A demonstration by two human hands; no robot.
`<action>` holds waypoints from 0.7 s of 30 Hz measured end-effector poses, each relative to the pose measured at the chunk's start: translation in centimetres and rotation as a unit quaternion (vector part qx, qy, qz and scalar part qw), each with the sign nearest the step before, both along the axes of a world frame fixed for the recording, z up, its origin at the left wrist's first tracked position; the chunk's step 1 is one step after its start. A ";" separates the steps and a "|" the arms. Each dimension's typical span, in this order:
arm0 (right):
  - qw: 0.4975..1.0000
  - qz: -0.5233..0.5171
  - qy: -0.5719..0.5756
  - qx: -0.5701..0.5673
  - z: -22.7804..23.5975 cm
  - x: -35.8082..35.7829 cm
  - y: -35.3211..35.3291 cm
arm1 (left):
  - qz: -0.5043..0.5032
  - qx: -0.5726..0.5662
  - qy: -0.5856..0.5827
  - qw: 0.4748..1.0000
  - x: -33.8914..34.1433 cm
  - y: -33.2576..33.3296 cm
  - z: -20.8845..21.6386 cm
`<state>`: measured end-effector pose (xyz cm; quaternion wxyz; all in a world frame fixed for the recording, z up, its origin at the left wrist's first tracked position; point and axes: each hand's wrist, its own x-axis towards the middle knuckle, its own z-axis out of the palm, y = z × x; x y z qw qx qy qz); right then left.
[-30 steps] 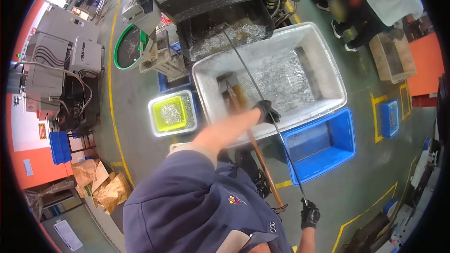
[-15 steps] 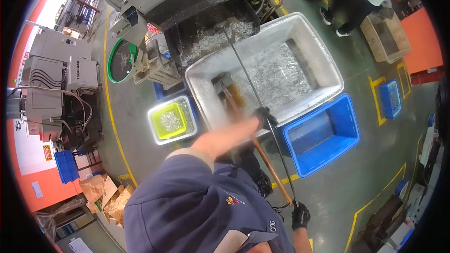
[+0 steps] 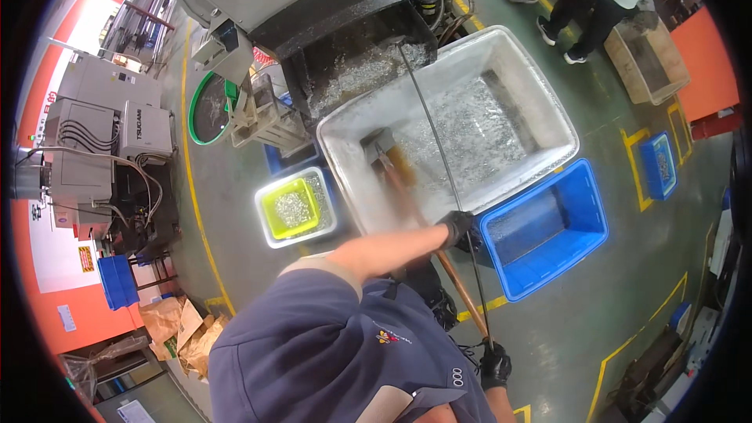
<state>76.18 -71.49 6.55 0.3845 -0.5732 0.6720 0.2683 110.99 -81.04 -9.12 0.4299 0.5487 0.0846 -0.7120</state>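
Observation:
A long thin dark rod (image 3: 435, 135) slants across the white tub (image 3: 513, 63). Its far tip reaches the metal shavings (image 3: 356, 78) in the machine's dark chute (image 3: 305, 39). Black gloves cover both hands. My left hand (image 3: 457, 229) is closed round the rod near the tub's front edge. Lower down, my right hand (image 3: 495, 364) closes on the rod's near end, beside the end of a wooden shovel handle (image 3: 454, 272). The shovel's blade lies inside the tub at its left, in brownish residue. More shavings cover the tub's bottom.
A blue bin (image 3: 583, 258) stands against the tub's right front. Left of the tub, a yellow-green basket (image 3: 291, 210) of shavings sits in a white container (image 3: 270, 243). A green-rimmed round sieve (image 3: 194, 121) is farther left. Two people's legs (image 3: 583, 19) show at far right, near a beige bin (image 3: 654, 86).
The rod's far tip has shifted to the right within the chute. My left hand has come back toward me, and my right hand has moved slightly. The shovel stays in the tub.

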 end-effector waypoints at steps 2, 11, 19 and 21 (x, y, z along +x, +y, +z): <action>0.999 0.003 -0.017 -0.052 -2.4 -2.2 0.7 | -0.031 -0.029 0.014 0.999 -0.7 -0.3 -0.4; 0.980 0.027 -0.120 -0.158 -5.0 -3.9 1.3 | -0.058 0.006 0.062 0.996 1.1 -2.2 -1.8; 0.979 0.062 -0.105 -0.161 -8.0 -6.1 0.4 | 0.022 0.056 0.057 0.997 -0.7 -0.9 -4.3; 0.975 0.108 -0.091 -0.174 -8.0 -0.2 -1.8 | 0.047 0.051 0.114 0.991 4.7 -1.5 -5.7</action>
